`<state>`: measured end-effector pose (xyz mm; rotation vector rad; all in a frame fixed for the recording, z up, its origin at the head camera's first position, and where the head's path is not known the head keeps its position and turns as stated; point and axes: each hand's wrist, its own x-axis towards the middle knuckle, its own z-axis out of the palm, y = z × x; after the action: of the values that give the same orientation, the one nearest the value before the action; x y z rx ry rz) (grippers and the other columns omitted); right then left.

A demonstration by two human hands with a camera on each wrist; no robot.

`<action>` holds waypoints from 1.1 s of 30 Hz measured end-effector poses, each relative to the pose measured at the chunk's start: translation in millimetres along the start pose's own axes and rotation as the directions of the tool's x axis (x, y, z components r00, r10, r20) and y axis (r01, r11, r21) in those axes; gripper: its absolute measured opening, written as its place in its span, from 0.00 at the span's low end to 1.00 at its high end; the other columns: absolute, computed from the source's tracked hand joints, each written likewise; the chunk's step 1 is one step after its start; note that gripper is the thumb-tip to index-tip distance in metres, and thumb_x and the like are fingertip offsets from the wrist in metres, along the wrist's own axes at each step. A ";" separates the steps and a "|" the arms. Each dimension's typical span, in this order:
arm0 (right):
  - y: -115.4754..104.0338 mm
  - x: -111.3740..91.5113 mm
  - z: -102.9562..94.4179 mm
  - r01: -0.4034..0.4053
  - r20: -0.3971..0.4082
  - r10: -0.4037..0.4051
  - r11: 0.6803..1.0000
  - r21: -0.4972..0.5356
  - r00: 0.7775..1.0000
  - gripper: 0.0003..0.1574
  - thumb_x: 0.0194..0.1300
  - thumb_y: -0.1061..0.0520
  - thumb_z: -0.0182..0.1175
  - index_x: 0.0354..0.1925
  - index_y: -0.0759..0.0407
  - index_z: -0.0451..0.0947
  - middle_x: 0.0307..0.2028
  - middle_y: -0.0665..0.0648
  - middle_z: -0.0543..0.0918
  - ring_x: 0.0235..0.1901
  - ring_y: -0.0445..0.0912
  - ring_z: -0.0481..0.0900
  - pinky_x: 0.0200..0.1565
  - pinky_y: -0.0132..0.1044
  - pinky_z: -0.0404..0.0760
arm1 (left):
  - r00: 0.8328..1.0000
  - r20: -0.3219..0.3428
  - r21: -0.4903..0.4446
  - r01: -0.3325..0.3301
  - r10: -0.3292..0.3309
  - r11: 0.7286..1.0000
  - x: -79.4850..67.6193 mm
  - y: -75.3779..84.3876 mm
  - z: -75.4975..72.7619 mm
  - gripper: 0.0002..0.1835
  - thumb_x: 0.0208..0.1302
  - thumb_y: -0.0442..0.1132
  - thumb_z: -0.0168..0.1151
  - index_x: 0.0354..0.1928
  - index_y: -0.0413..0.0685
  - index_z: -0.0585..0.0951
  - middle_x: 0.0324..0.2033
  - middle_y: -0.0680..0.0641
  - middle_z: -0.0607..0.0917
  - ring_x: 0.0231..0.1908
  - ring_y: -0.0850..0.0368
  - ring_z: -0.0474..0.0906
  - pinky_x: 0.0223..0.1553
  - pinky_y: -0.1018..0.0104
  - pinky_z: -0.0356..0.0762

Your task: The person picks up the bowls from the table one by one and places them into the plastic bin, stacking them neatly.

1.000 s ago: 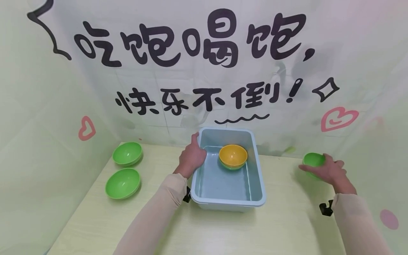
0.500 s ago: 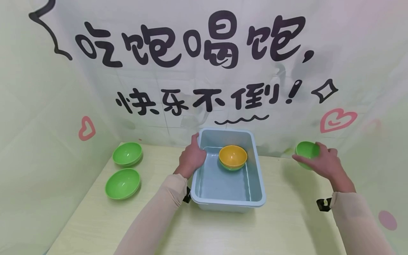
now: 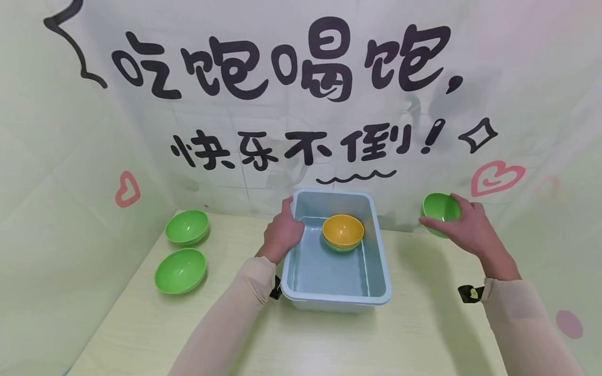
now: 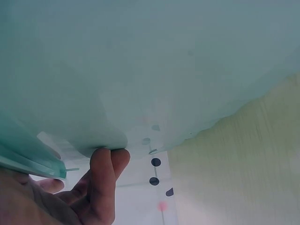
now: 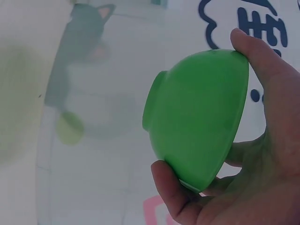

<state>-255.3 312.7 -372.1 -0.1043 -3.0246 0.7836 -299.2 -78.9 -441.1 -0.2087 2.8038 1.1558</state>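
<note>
My right hand [image 3: 463,224] grips a green bowl [image 3: 440,207] by its rim, held above the right part of the table. In the right wrist view the bowl's round outside and foot ring show, with fingers [image 5: 171,187] at the rim. My left hand [image 3: 283,232] holds the left wall of a light blue plastic basin [image 3: 336,300]; in the left wrist view its fingertips [image 4: 101,161] press the basin's outer side. Inside the basin, towards the back, a yellow bowl [image 3: 343,231] sits nested in a green bowl [image 3: 339,249].
At the table's left, a green bowl [image 3: 187,226] stands behind another green bowl [image 3: 181,270]. A white curtain [image 3: 263,115] with black lettering hangs behind the pale wooden table [image 3: 324,344], and pale green sheeting hangs at both sides.
My right hand has raised the green bowl off the table's right side and carried it leftward. The left hand and the basin have stayed in place.
</note>
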 end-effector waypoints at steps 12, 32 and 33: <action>-39.6 -0.1 0.2 0.093 -0.018 -0.093 0.995 0.047 0.996 0.71 0.59 0.27 0.66 0.79 0.67 0.48 0.66 0.84 0.59 0.60 0.71 0.64 0.53 0.65 0.73 | 1.000 0.000 0.006 0.020 -0.020 1.000 -2.2 0.1 -2.5 0.41 0.65 0.41 0.49 0.80 0.62 0.49 0.47 0.42 0.85 0.32 0.46 0.82 0.27 0.58 0.76; -80.9 2.2 14.6 0.076 -0.015 -0.075 0.973 0.219 0.997 0.69 0.58 0.27 0.67 0.82 0.56 0.47 0.71 0.75 0.58 0.63 0.67 0.65 0.61 0.65 0.72 | 1.000 -0.003 0.017 0.003 -0.003 1.000 0.5 1.3 0.3 0.42 0.64 0.41 0.49 0.80 0.61 0.49 0.46 0.41 0.85 0.31 0.46 0.82 0.26 0.59 0.74; -82.3 2.8 16.0 0.076 -0.013 -0.075 0.970 0.229 0.997 0.69 0.58 0.27 0.67 0.82 0.56 0.46 0.71 0.75 0.58 0.64 0.67 0.65 0.61 0.65 0.72 | 1.000 -0.004 0.015 0.002 -0.002 1.000 0.6 1.5 0.6 0.42 0.64 0.41 0.49 0.80 0.61 0.49 0.46 0.41 0.85 0.31 0.46 0.82 0.26 0.59 0.74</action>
<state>-263.6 233.3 -346.1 0.0121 -2.8879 1.1155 -300.0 -77.5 -440.6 -0.2128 2.8136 1.1350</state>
